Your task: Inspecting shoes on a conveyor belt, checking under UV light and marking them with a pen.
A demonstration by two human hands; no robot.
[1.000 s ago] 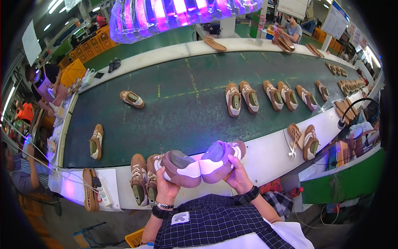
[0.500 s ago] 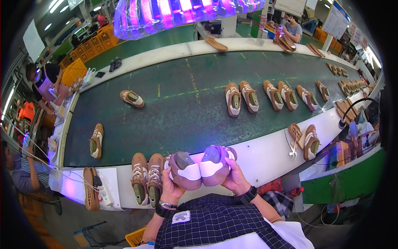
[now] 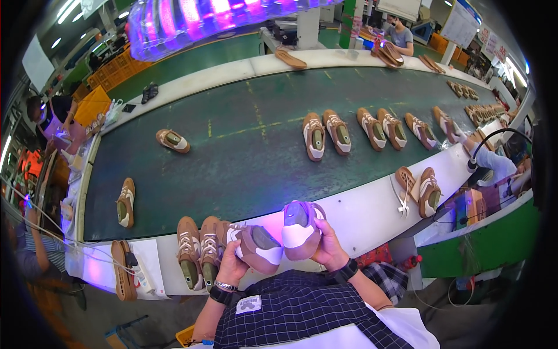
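Head view is showing the left hand (image 3: 231,269) gripping one shoe (image 3: 256,247) and the right hand (image 3: 329,249) gripping another shoe (image 3: 299,227), both at 6 o'clock over the white ledge (image 3: 360,212); since a second ago the shoes are tilting heels-up and drawing closer together, suggesting inspection. A pair (image 3: 197,251) is lying at 7 o'clock beside the belt (image 3: 244,151).

Bright purple overhead glare, fisheye-bent edges

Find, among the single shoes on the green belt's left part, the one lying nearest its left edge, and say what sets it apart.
It is the brown shoe by the belt's left edge. The other single shoe lies farther up and to the right.
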